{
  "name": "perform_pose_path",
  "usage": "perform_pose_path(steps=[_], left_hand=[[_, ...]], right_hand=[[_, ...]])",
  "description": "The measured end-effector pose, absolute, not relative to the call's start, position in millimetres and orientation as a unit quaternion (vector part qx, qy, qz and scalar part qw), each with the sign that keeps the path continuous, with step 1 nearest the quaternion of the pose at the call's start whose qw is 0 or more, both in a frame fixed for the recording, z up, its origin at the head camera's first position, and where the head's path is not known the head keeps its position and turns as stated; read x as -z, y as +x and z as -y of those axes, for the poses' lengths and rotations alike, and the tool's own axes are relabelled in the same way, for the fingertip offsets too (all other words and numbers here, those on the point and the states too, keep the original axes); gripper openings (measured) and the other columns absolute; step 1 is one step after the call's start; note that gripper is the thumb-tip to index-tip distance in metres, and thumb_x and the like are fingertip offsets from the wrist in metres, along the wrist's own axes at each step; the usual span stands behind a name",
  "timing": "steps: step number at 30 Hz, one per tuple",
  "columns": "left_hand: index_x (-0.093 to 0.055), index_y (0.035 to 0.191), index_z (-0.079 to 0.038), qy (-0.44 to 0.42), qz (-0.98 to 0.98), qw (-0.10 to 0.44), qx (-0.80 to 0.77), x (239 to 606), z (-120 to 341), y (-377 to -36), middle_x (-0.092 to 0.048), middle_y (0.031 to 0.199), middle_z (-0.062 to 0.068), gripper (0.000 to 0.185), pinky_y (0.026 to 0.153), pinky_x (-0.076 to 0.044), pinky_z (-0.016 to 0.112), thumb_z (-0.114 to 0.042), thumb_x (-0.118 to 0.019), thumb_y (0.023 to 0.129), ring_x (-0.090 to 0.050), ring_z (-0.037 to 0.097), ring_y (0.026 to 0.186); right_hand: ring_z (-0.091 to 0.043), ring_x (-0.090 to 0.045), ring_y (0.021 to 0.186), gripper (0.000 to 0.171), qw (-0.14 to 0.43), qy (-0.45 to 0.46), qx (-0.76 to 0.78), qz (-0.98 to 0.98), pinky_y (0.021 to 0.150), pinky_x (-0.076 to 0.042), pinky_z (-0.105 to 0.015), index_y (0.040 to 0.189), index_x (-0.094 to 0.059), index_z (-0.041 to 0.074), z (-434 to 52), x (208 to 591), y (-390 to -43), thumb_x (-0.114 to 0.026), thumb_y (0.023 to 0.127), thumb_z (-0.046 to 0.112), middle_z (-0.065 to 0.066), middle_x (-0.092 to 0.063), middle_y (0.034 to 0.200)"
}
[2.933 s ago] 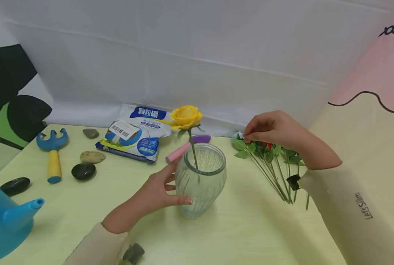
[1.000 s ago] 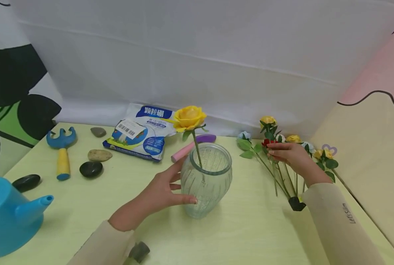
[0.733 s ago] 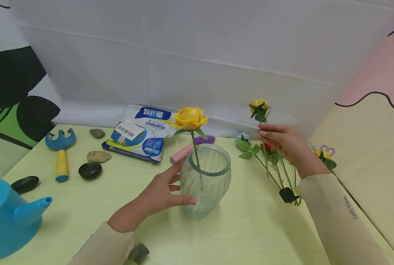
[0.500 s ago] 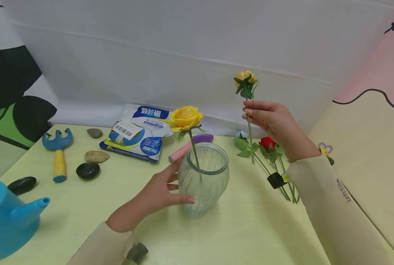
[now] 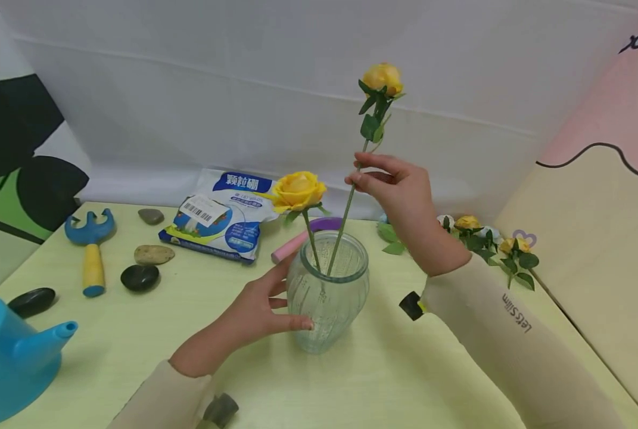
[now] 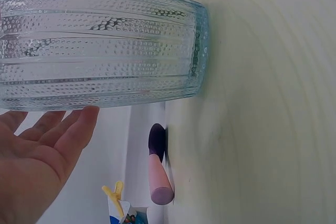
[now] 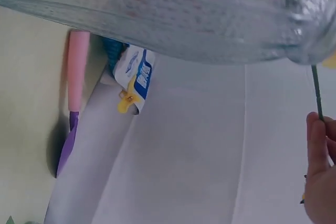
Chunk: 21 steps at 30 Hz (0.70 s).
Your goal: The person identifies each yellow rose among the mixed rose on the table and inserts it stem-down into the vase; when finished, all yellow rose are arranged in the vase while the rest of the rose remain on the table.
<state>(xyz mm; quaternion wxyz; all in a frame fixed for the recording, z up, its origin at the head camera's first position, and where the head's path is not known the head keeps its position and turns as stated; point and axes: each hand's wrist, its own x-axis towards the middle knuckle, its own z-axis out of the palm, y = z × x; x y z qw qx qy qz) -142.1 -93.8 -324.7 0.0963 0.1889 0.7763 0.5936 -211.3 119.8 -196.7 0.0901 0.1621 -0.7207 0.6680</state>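
Glass vase [image 5: 330,313] stands upright on the desk [image 5: 383,384]. The left hand [image 5: 257,307] grips its side: thumb at the front, remaining fingers behind, spread wide. One yellow rose [image 5: 299,192] leans inside the vase. The right hand [image 5: 396,190] pinches the stem of a second yellow rose [image 5: 382,80] between thumb and fingers; bloom uppermost, stem tilted, lower end within the vase rim. Further flowers [image 5: 476,242] lie beyond the right sleeve [image 5: 490,325].

Beige left sleeve [image 5: 160,398], beige right sleeve [image 5: 490,345] with dark lettering [image 5: 517,313] — seen from here, a grey block [image 5: 222,409] and a yellow-edged black block [image 5: 410,305] jut beside the cuffs [image 5: 453,279].
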Motion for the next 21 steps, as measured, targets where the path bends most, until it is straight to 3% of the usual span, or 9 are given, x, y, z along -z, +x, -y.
perform_pose_path(steps=[7, 11, 21], left_hand=[[-0.025, 0.146, -0.027, 0.196, -0.777, 0.093, -0.591, 324.5, 94.0, -142.3, -0.04, 0.141, 0.008, 0.096, 0.089, -0.05, 0.038, -0.026, -0.083, 0.068, -0.045, 0.031, 0.123], [-0.026, 0.146, -0.027, 0.206, -0.773, 0.086, -0.595, 326.2, 94.1, -143.2, -0.039, 0.142, 0.006, 0.096, 0.09, -0.049, 0.037, -0.024, -0.083, 0.069, -0.045, 0.03, 0.123], [-0.022, 0.147, -0.028, 0.199, -0.786, 0.083, -0.58, 327.1, 94.7, -142.9, -0.037, 0.143, 0.008, 0.098, 0.09, -0.049, 0.035, -0.026, -0.082, 0.069, -0.044, 0.031, 0.123]], right_hand=[[-0.016, -0.067, 0.079, 0.023, 0.168, 0.306, -0.572, 0.742, 0.072, -0.056, -0.031, 0.1, -0.069, -0.005, -116.0, 222.2, -185.1, -0.07, 0.077, -0.006, -0.011, -0.066, 0.098], [-0.02, -0.068, 0.078, 0.018, 0.16, 0.365, -0.549, 0.735, 0.071, -0.056, -0.032, 0.092, -0.068, -0.007, -116.2, 232.5, -176.1, -0.07, 0.075, -0.01, -0.016, -0.066, 0.094], [-0.009, -0.065, 0.084, 0.01, 0.115, 0.362, -0.464, 0.801, 0.061, -0.05, -0.024, 0.087, -0.074, 0.006, -120.7, 235.1, -171.2, -0.074, 0.077, 0.004, 0.0, -0.071, 0.082]])
